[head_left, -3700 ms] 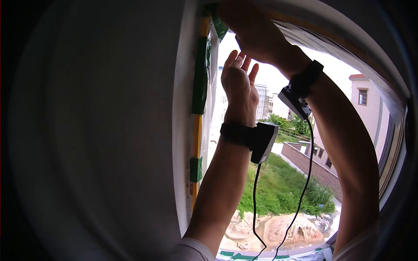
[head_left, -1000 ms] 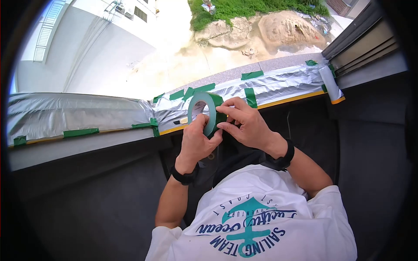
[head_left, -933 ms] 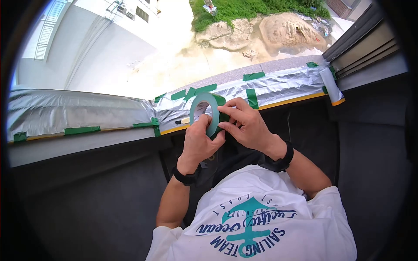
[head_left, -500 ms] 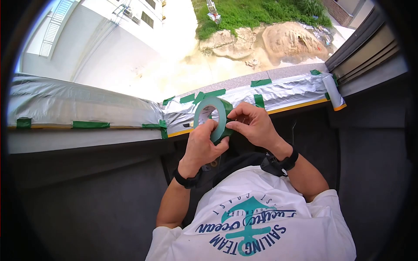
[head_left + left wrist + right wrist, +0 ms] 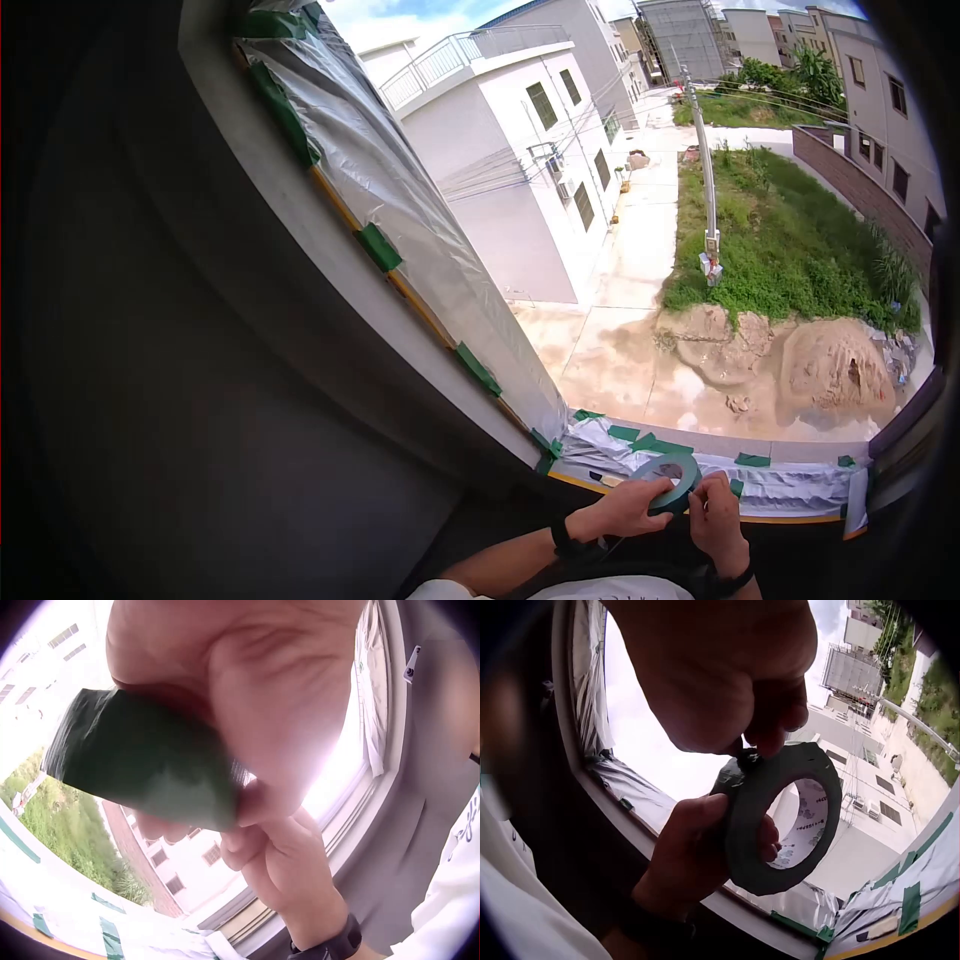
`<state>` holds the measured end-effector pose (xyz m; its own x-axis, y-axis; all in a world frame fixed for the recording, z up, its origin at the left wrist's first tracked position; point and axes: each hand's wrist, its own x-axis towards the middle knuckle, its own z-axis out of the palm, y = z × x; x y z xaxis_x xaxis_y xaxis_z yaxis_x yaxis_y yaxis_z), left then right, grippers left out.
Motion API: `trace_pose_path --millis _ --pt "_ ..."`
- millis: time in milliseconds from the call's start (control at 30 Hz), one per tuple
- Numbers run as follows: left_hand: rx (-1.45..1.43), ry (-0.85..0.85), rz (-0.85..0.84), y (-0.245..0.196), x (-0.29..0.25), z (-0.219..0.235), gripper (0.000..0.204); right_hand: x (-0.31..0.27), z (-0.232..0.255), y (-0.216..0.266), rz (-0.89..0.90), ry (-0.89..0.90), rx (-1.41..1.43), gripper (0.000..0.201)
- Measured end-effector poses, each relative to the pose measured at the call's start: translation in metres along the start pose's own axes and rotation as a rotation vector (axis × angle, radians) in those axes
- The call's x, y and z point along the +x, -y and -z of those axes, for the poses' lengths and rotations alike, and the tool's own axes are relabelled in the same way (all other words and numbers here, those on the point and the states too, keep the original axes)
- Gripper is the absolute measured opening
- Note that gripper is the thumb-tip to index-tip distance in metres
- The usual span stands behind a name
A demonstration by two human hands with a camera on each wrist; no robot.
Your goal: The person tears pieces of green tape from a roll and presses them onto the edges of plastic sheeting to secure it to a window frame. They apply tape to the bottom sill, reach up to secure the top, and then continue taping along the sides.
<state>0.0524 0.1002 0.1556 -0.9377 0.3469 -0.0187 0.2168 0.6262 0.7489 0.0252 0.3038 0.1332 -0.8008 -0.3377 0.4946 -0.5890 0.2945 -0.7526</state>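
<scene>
Tape roll [image 5: 689,477], green, is in both hands in front of the film-covered window ledge [image 5: 800,486]. The left hand [image 5: 622,508] grips the ring's wall, its fingers closed round it, partly through the hole and partly on the outer side. The right hand [image 5: 718,522] has its fingers drawn together, fingertips touching the roll's outer side; whether they pinch the tape's end, I cannot tell. Green strips [image 5: 378,247] stick to plastic film [image 5: 400,190] along the window's left side, and more lie along the ledge.
</scene>
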Motion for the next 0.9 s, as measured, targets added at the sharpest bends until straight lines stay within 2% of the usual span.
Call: trace_pose_path --millis 100,133,200,267,333,367,400,433,467,500,533,567,600,667,733,800,833,867,900 --pt "-0.144 0.03 -0.006 0.011 0.003 -0.004 0.041 -0.004 -0.002 0.002 0.031 -0.025 -0.022 0.017" --pt "-0.189 0.07 0.019 0.013 0.004 -0.004 0.04 -0.005 0.001 0.007 0.018 0.035 -0.089 0.01" --pt "-0.127 0.028 -0.042 0.019 0.003 -0.006 0.039 -0.01 0.002 0.007 0.011 0.092 -0.154 0.009" --pt "-0.252 0.08 -0.051 0.021 0.004 -0.006 0.039 -0.012 0.001 0.001 -0.033 0.176 -0.165 0.009" --pt "-0.24 0.083 -0.079 0.031 0.007 -0.009 0.042 -0.01 -0.003 -0.002 -0.078 0.135 -0.15 0.008" --pt "-0.254 0.139 -0.018 0.03 0.009 -0.007 0.051 -0.006 -0.007 -0.009 -0.014 0.043 -0.068 0.007" --pt "-0.279 0.202 0.045 0.029 0.01 -0.009 0.061 -0.007 -0.011 -0.014 0.038 -0.044 0.007 0.017" --pt "-0.318 0.221 0.091 0.032 0.011 -0.01 0.076 -0.008 -0.012 -0.023 -0.002 -0.024 0.038 0.016" --pt "-0.423 0.256 0.04 0.03 0.009 -0.006 0.084 -0.003 -0.005 -0.022 -0.074 0.002 0.059 0.015" --pt "-0.534 0.307 0.04 0.019 0.008 0.003 0.086 0.003 0.0 -0.015 -0.137 -0.017 0.125 0.014" --pt "-0.567 0.368 0.037 0.015 0.01 0.009 0.087 -0.002 0.0 -0.03 -0.244 0.014 0.221 0.014" --pt "-0.595 0.444 0.059 0.006 0.014 0.019 0.087 0.006 0.01 -0.013 -0.316 0.041 0.326 0.012" --pt "-0.664 0.439 0.045 0.003 0.014 0.02 0.085 0.008 0.014 -0.009 -0.369 0.053 0.393 0.012" --pt "-0.749 0.472 0.075 0.004 0.022 0.02 0.081 0.012 0.024 -0.008 -0.301 0.102 0.396 0.012" --pt "-0.706 0.484 0.174 0.006 0.029 0.022 0.077 0.015 0.038 0.0 -0.301 0.126 0.408 0.011" --pt "-0.691 0.488 0.152 0.009 0.035 0.016 0.067 0.017 0.043 0.004 -0.277 0.163 0.367 0.011" --pt "-0.679 0.469 0.169 0.003 0.035 0.014 0.053 0.016 0.044 0.003 -0.299 0.172 0.362 0.011" --pt "-0.685 0.485 0.166 0.003 0.039 0.009 0.053 0.015 0.046 0.003 -0.316 0.181 0.361 0.01" --pt "-0.522 0.498 0.221 0.003 0.043 0.005 0.048 0.013 0.048 0.004 -0.326 0.178 0.358 0.01"
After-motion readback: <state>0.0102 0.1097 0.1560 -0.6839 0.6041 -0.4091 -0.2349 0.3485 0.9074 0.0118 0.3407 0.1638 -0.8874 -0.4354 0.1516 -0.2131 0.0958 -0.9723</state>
